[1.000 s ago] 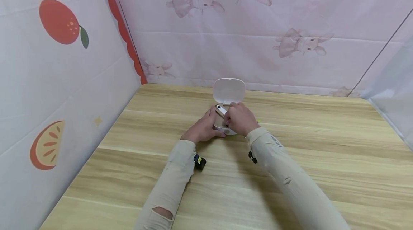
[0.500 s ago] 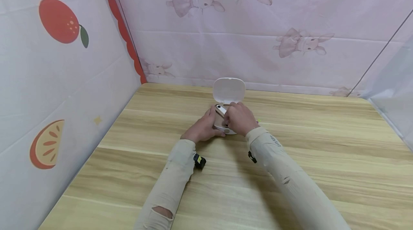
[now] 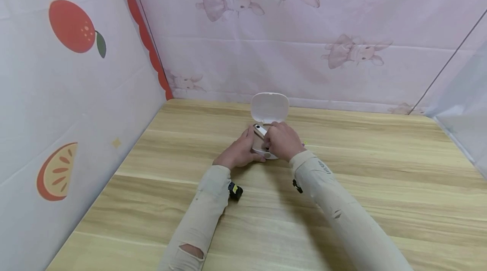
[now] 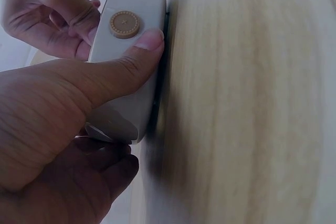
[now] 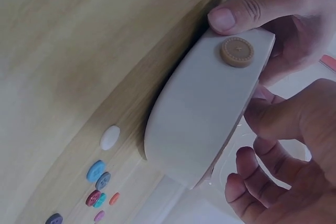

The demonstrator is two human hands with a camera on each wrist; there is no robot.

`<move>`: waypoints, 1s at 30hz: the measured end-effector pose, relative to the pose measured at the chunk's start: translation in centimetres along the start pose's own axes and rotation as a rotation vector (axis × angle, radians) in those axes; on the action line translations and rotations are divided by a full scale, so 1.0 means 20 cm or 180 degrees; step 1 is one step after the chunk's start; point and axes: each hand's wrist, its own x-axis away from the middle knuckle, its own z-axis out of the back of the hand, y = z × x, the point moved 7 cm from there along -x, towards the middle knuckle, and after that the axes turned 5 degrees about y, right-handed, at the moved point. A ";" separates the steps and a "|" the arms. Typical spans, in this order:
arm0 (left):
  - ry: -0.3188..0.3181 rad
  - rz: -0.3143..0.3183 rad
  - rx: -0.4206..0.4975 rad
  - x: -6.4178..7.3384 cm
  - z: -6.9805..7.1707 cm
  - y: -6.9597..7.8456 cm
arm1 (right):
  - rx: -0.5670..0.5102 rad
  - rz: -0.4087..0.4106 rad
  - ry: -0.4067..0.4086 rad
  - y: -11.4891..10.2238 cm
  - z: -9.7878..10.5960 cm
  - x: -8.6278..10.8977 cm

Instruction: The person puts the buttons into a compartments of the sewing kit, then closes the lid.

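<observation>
Very little has changed over the last second: in the head view the hands and the box lie where they lay, and only the fruit print at upper left has slid a touch, likely a sway of the camera. The box is on the tabletop, near the middle of the head frame, its lid raised behind it. The left hand holds it from the side, its grip closed round that end with the thumb pressed on the front face, beside the brown knob. The right hand reaches over the opening, fingers bent; whether its grip pinches anything cannot be told, since the tips are hidden. A white bar with a black dot lies aslant there, its lower end running out of sight behind those fingers. Small buttons lie at lower left of the right wrist view, well apart from both hands. Such stillness suggests fine finger work inside a steadied box, with no visible progress within this second.
</observation>
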 end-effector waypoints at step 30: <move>0.0001 0.0129 0.0117 0.01 0.00 0.01 | -0.0894 -0.0790 0.0019 0.37 0.18 0.16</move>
